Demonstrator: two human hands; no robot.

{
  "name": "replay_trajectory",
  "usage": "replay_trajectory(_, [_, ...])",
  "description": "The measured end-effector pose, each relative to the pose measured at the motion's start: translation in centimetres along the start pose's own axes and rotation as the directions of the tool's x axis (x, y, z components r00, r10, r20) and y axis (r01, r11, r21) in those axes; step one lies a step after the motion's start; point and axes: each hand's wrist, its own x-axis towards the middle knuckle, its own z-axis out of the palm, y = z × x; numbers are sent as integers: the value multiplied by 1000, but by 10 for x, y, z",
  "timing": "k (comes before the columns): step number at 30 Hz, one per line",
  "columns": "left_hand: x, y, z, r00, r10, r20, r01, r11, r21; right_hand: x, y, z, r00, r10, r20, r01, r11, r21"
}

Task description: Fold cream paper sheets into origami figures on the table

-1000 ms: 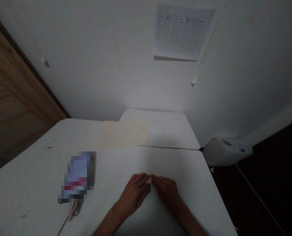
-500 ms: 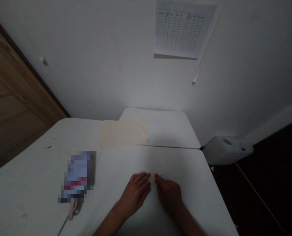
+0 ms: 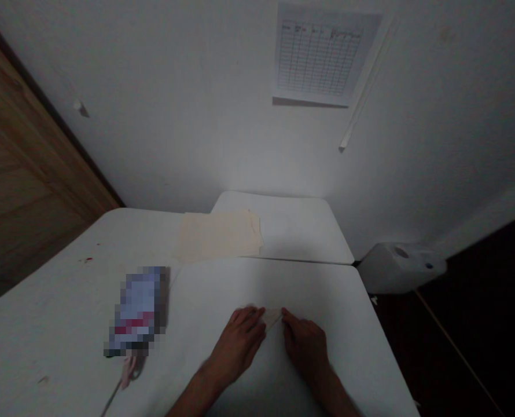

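A small pale folded piece of paper (image 3: 272, 317) lies on the white table between my two hands, its near edge slanting. My left hand (image 3: 242, 337) is closed on its left part, fingers pressed together and covering that end. At the other end, my right hand (image 3: 306, 341) has thumb and index finger drawn together at the paper's right corner. Both hands rest low, close to the table surface. How much of the paper lies beneath the left fingers is hidden.
Beige sheets (image 3: 218, 234) lie across the joint between the white tables (image 3: 214, 289). To the left sits a blurred blue item (image 3: 138, 304) with a pink ribbon-like piece (image 3: 128, 370). A whitish jug (image 3: 396, 272) stands on the dark floor at right. A printed chart (image 3: 322, 58) hangs on the wall.
My right hand has slid a little to the right, away from the left hand, so more of the paper shows between them. My left hand has stayed almost in place.
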Motion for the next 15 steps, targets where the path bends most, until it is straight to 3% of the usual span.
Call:
replay_trajectory(6, [-2,1,2,1000,-1,28,0,999,47,13,-7,3,998,-4,-63,4,1000,-6])
replay_trajectory(15, [-4,-1,3,998,-31,45,29,998,62,18,-13,15,998,-4,-67,13,991,136])
